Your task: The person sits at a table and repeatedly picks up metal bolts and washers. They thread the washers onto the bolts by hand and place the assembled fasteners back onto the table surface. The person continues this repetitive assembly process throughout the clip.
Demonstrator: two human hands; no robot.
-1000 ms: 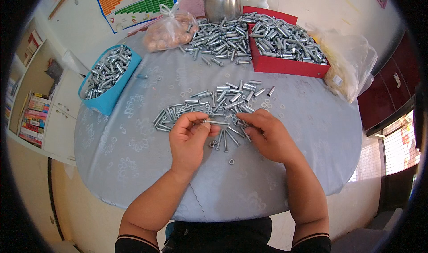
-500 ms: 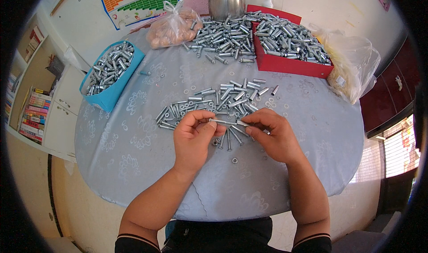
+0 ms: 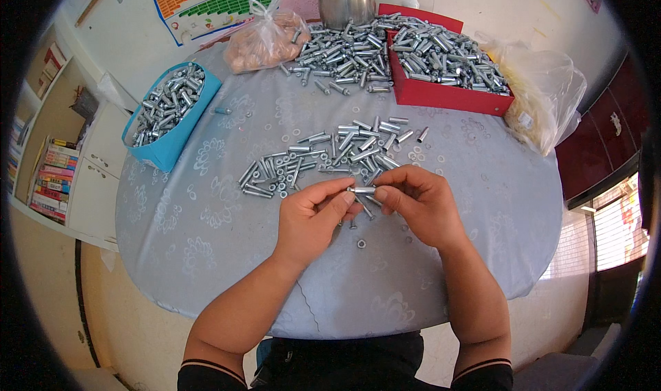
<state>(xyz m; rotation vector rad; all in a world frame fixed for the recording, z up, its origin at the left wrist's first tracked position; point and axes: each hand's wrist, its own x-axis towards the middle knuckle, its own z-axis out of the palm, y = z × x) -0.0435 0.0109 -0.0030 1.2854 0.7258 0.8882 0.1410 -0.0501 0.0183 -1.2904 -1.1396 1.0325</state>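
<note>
Over the table's middle, I see my left hand [image 3: 313, 215] and right hand [image 3: 413, 202] pinching a small, stiff, slick-looking metal sleeve [image 3: 361, 191] by its ends.

- Bright, shiny metal: bolt [image 3: 361, 191] pinched between both hands
- Matt patterned cloth: tablecloth [image 3: 206, 212]
- Glossy red and blue plastic: red tray [image 3: 441, 91], blue bin [image 3: 172, 146]
- Polished steel: pot [image 3: 346, 2]
- Crinkled clear film: plastic bag [image 3: 265, 40]
</note>
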